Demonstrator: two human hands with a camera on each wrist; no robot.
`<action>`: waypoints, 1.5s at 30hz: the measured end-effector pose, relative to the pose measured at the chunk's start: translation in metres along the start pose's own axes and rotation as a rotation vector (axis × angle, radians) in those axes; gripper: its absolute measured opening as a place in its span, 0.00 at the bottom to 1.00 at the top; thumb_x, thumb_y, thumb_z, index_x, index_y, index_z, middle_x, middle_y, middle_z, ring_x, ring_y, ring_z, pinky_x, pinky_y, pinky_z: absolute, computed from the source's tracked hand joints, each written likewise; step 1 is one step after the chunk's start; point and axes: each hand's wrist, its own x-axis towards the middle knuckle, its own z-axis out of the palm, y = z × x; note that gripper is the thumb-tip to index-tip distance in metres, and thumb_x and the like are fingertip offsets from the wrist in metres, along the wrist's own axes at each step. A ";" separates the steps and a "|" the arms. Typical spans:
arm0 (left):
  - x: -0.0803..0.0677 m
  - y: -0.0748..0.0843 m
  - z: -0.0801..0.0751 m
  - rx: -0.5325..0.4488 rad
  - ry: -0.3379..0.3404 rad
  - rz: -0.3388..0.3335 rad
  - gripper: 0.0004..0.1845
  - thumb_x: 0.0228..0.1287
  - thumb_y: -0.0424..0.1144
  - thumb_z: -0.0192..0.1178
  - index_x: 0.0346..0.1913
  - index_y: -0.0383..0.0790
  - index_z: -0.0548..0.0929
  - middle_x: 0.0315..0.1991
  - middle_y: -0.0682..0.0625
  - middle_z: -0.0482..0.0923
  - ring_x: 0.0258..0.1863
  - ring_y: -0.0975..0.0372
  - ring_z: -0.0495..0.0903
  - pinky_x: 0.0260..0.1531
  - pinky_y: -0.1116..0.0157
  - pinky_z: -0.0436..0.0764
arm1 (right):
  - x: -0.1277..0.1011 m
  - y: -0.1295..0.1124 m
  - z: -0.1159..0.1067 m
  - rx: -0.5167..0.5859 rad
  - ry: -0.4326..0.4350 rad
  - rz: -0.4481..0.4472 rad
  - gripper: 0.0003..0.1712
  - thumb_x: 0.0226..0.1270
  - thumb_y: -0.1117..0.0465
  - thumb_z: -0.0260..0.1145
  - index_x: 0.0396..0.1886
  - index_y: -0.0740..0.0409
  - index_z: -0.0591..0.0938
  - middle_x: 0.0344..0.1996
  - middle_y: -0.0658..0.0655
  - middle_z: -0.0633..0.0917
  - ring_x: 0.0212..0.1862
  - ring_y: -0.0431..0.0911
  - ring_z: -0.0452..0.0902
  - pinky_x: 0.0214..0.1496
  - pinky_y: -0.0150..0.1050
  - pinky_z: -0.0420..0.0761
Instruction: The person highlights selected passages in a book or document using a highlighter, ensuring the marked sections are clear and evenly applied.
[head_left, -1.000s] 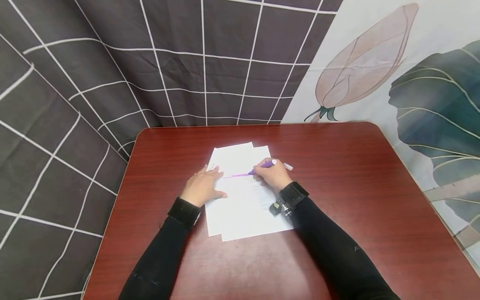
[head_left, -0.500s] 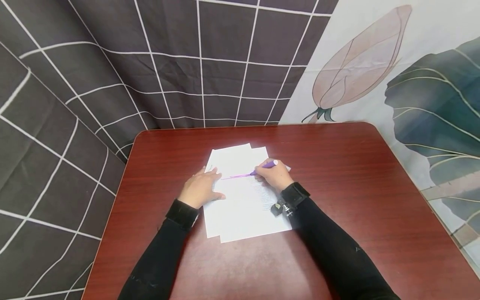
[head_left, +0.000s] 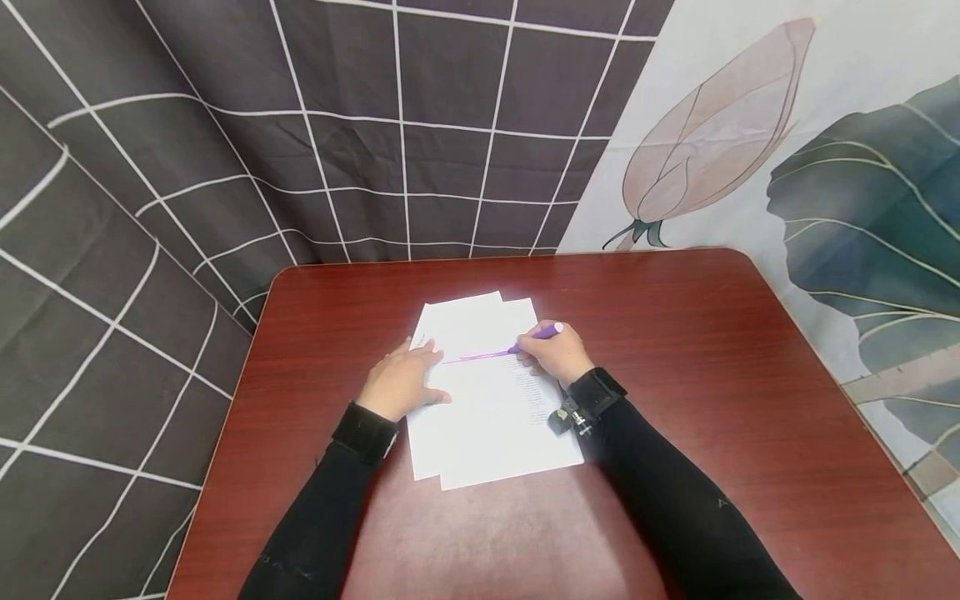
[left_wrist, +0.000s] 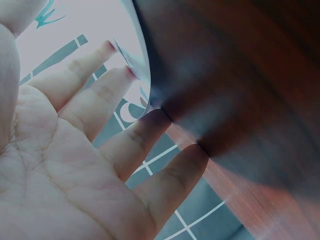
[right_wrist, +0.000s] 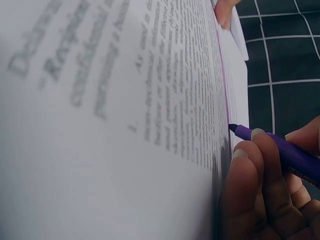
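Reddish-brown table (head_left: 675, 400), checked dark curtain (head_left: 300, 125) behind. Your right hand (head_left: 557, 353) pinches a purple marker (head_left: 538, 335), tip on the printed sheets (head_left: 487, 417) at the end of a purple line (head_left: 476, 357). Your left hand (head_left: 400, 382) lies flat, fingers straight, on the sheets' left edge.

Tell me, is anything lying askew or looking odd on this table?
Only slightly: the paper sheets are not squared up, so a lower sheet's edges show at the top and bottom. The purple line is from the purple marker the right hand holds.
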 end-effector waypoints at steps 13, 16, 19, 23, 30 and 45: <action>0.000 -0.001 0.002 0.008 -0.014 -0.012 0.45 0.67 0.55 0.82 0.84 0.46 0.78 0.87 0.45 0.71 0.91 0.39 0.62 0.86 0.32 0.66 | 0.000 0.004 -0.012 -0.020 -0.003 0.012 0.13 0.76 0.56 0.75 0.48 0.62 0.89 0.31 0.54 0.90 0.34 0.48 0.83 0.37 0.35 0.85; -0.001 -0.002 0.003 0.012 -0.020 -0.009 0.45 0.68 0.55 0.82 0.84 0.46 0.78 0.87 0.45 0.71 0.91 0.39 0.63 0.86 0.33 0.67 | -0.002 0.006 -0.016 0.002 -0.008 0.024 0.12 0.77 0.57 0.74 0.48 0.63 0.88 0.31 0.55 0.90 0.34 0.49 0.84 0.39 0.36 0.88; -0.001 -0.003 0.003 0.017 -0.025 -0.006 0.45 0.68 0.55 0.82 0.83 0.46 0.78 0.87 0.44 0.71 0.90 0.39 0.64 0.86 0.33 0.67 | -0.002 0.008 -0.018 0.041 -0.021 0.033 0.11 0.77 0.58 0.74 0.48 0.63 0.86 0.31 0.55 0.89 0.34 0.48 0.85 0.40 0.36 0.90; -0.002 -0.003 0.003 0.015 -0.026 -0.004 0.45 0.68 0.55 0.82 0.83 0.45 0.78 0.86 0.44 0.71 0.90 0.39 0.64 0.86 0.32 0.67 | -0.001 0.010 -0.021 0.074 -0.025 0.028 0.11 0.77 0.60 0.74 0.47 0.64 0.86 0.30 0.55 0.89 0.33 0.47 0.85 0.39 0.35 0.90; -0.003 -0.004 0.001 -0.020 -0.009 0.003 0.44 0.68 0.54 0.81 0.83 0.46 0.78 0.87 0.45 0.71 0.91 0.39 0.63 0.87 0.32 0.65 | 0.000 0.009 -0.025 0.066 -0.015 0.021 0.11 0.78 0.59 0.74 0.47 0.64 0.86 0.31 0.55 0.91 0.33 0.46 0.86 0.39 0.34 0.91; 0.000 0.000 -0.003 0.001 -0.005 -0.006 0.44 0.67 0.53 0.82 0.82 0.44 0.79 0.86 0.43 0.72 0.90 0.37 0.64 0.85 0.31 0.68 | -0.004 -0.027 0.021 0.210 -0.227 -0.094 0.13 0.83 0.61 0.69 0.59 0.64 0.88 0.41 0.55 0.92 0.41 0.44 0.89 0.36 0.35 0.92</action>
